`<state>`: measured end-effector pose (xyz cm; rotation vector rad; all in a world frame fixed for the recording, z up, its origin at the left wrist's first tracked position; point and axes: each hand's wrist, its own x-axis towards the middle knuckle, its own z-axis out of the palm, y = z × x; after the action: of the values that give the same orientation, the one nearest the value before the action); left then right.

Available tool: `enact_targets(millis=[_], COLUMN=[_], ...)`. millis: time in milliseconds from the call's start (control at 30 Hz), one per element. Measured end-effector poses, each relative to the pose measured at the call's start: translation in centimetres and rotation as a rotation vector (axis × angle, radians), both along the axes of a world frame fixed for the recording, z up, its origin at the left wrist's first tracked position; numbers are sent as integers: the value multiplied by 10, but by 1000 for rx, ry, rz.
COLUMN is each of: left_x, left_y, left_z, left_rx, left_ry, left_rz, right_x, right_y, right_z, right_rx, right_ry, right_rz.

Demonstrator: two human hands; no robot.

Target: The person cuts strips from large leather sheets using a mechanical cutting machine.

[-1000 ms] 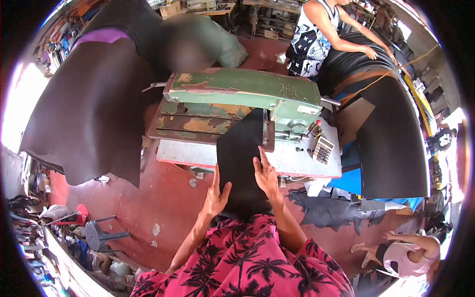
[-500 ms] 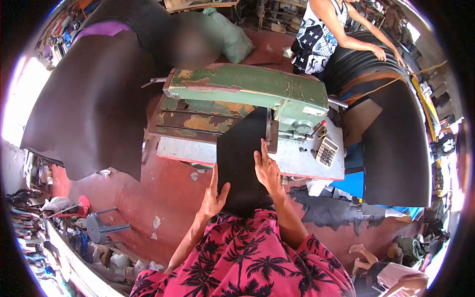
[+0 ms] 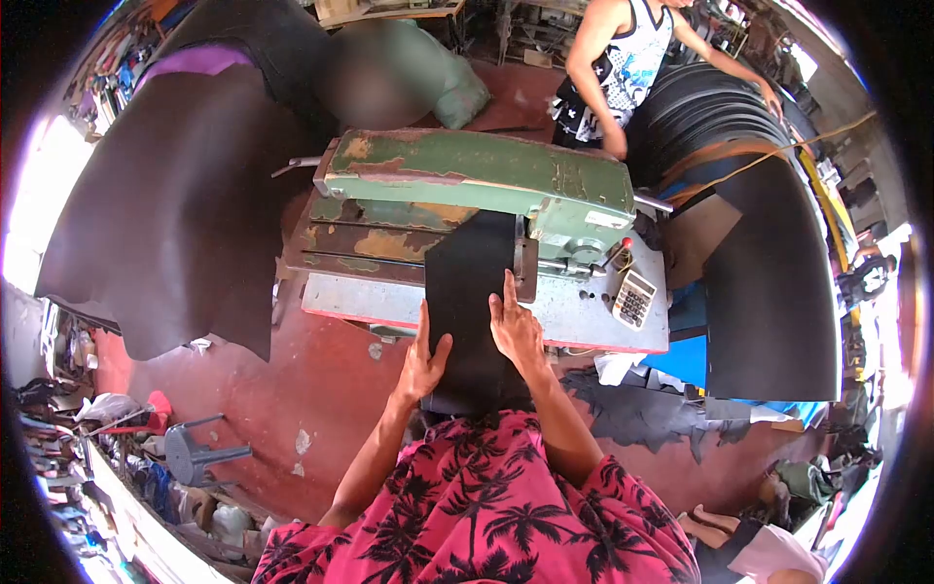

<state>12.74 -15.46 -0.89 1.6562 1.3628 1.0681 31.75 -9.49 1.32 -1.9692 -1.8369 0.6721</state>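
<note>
A flat black leather piece point(image 3: 469, 277) runs from near my body to the green machine point(image 3: 467, 175), its far end under the machine's overhanging arm. My left hand point(image 3: 421, 366) holds the piece's left edge, forefinger stretched along it and thumb lying on top. Gripping the right edge is my right hand point(image 3: 516, 331), with its forefinger pointing forward near the machine's right-hand guide block and its thumb on the upper face. The fingers beneath the piece are hidden. To the right, a calculator point(image 3: 634, 299) lies on the machine's pale table point(image 3: 574, 316), near a red-knobbed lever point(image 3: 626, 243).
Large dark leather sheets hang at the left point(image 3: 175, 214) and lie over a stack at the right point(image 3: 773, 282). A co-worker point(image 3: 632, 68) stands beyond the machine. A grey stool point(image 3: 199, 454) is at lower left; black scraps point(image 3: 642, 414) lie on the red floor. Another person sits at lower right.
The leather piece and both my hands keep nearly the same position at the machine. The view shifts slightly. The co-worker has straightened, and one of their hands has dropped toward the machine's far side.
</note>
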Motion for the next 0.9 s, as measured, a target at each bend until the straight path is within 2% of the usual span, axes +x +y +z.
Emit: enact_targets(millis=[333, 433, 533, 600, 633, 667, 733, 767, 900], left_x=[6, 9, 11, 7, 11, 11, 11, 15, 6], left_y=[38, 54, 60, 51, 41, 31, 11, 10, 1], left_z=[-7, -12, -13, -14, -15, -17, 0, 5, -3], left_rx=[90, 84, 68, -81, 42, 39, -127, -63, -126], left_ry=[69, -2, -14, -305, -312, -309, -155, -169, -58], left_rz=[33, 10, 92, 96, 186, 189, 271, 289, 263], right_x=[1, -1, -2, -2, -2, -2, -3, -5, -3], right_y=[7, 9, 10, 8, 9, 10, 10, 8, 11], right_z=[-2, -6, 1, -2, -3, -4, -3, -3, -4], right_rx=[38, 74, -12, 22, 56, 52, 13, 4, 0], right_ry=[-12, -23, -47, -64, -82, -80, -81, -79, -87], right_rz=[-6, -16, -32, -35, -35, -32, -22, -19, -23])
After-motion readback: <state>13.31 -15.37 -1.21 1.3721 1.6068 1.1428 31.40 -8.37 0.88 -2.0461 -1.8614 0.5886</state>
